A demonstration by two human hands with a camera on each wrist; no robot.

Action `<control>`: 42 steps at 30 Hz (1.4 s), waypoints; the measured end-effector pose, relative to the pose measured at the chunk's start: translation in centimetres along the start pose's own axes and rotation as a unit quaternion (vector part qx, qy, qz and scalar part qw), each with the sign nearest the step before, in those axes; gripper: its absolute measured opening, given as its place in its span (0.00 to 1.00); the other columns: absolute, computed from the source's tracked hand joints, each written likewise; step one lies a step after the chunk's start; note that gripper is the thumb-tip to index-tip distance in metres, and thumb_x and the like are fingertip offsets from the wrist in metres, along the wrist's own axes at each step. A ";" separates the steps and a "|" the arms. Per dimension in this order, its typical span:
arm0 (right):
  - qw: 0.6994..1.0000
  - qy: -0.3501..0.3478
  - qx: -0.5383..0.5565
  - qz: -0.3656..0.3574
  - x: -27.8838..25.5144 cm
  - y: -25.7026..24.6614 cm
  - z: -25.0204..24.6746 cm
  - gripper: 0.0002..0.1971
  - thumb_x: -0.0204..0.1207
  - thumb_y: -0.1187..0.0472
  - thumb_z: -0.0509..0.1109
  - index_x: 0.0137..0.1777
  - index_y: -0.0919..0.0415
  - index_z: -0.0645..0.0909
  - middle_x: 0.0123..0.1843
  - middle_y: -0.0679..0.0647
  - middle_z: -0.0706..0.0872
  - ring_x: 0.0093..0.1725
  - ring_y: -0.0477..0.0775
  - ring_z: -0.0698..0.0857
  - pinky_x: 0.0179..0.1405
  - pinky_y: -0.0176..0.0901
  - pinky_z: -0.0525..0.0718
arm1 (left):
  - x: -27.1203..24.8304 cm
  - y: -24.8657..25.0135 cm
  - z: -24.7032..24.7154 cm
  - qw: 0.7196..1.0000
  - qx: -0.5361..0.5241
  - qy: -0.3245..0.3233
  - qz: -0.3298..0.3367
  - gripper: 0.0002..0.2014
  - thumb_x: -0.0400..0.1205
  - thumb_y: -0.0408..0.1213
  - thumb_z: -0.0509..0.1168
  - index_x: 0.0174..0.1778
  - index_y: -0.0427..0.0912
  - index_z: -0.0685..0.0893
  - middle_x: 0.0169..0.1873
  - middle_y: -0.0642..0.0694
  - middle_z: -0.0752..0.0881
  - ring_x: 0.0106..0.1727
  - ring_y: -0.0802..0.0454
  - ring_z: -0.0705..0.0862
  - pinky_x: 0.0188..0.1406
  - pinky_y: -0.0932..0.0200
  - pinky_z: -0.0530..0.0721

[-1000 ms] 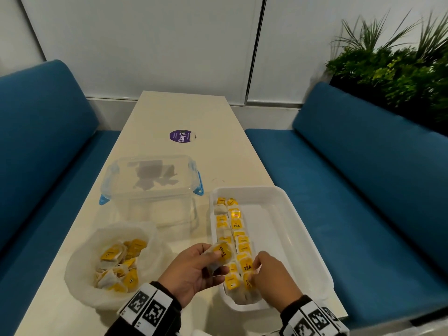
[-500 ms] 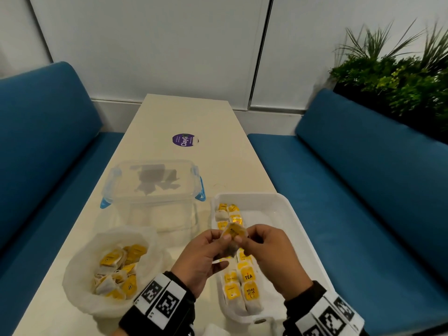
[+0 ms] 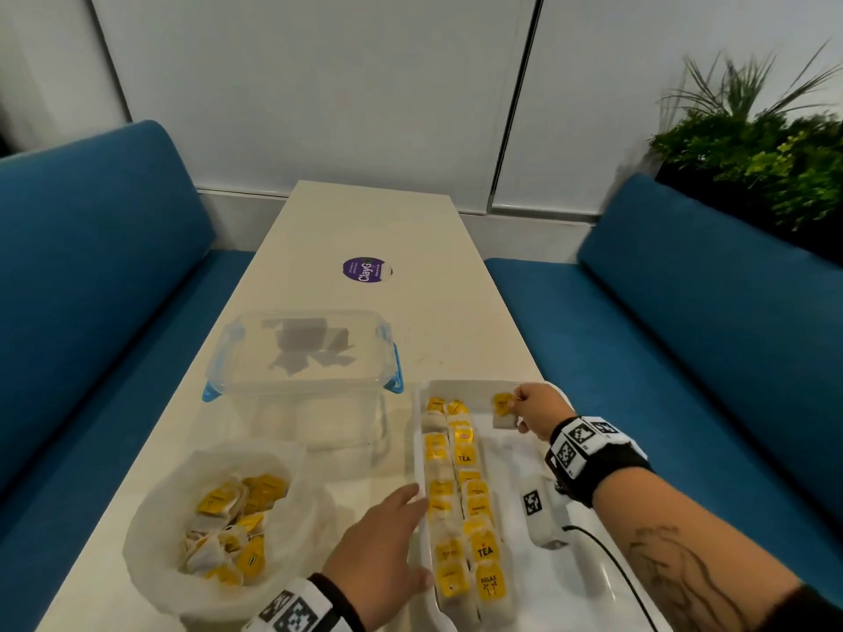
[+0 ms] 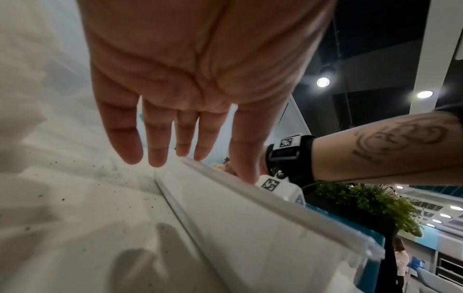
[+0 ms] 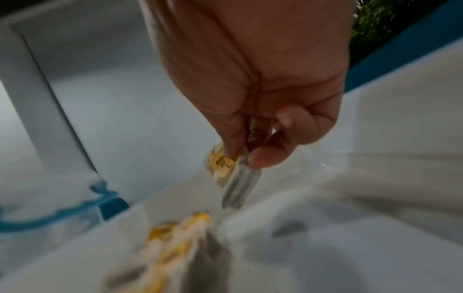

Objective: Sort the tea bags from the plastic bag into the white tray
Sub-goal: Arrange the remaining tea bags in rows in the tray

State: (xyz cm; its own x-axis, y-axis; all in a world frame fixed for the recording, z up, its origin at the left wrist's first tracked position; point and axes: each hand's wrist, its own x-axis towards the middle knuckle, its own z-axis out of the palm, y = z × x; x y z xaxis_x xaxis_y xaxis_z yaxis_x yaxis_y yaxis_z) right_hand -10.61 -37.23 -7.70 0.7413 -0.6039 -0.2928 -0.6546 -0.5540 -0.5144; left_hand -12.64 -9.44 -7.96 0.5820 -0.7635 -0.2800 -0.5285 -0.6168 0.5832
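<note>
Up at the tray's [image 3: 636, 581] one o'clock corner, one tea bag [image 3: 503, 410] hangs pinched in the right hand's [image 3: 538, 410] fingers [image 5: 269, 150]. Two rows fill its nine o'clock side, where the left hand [image 3: 378, 547] rests flat, fingers straight. More bags sit in the plastic bag [image 3: 150, 531] on the worktop [image 3: 410, 230].

A: What colours are on the tea bag [image 3: 503, 410] in the right hand [image 3: 538, 409]?
B: A yellow tag with dark print, on a pale grey-white sachet.
A: And the tray [image 3: 588, 586]?
B: White, holding 2 rows of yellow-tagged bags [image 3: 463, 504].
A: The plastic bag [image 3: 150, 535]?
B: Translucent white, yellow tags showing inside.
A: Around them?
B: A cream table [image 3: 374, 221], blue benches [image 3: 684, 321], a clear box [image 3: 303, 358] with blue clips, a purple round sticker [image 3: 367, 269], and black-and-white checked wristbands [image 3: 579, 442].
</note>
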 end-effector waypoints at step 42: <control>0.883 -0.200 -0.184 -0.383 -16.5 -22.1 13.5 0.14 0.73 0.66 0.69 0.59 0.65 0.84 0.56 0.60 0.85 0.55 0.59 0.83 0.51 0.43 0.78 | -7.4 -13.3 -8.3 0.958 0.003 0.159 -0.239 0.14 0.79 0.44 0.65 0.60 0.62 0.81 0.75 0.47 0.67 0.72 0.45 0.72 0.68 0.50 0.73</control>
State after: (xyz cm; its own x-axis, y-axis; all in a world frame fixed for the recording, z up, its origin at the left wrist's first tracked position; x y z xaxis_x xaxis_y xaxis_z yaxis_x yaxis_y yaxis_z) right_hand -6.42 -7.31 -2.38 0.9325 0.2387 -0.2712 0.1125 -0.9051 -0.4100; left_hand -4.81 6.01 -7.34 0.9169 -0.2965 -0.2672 -0.1570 -0.8835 0.4414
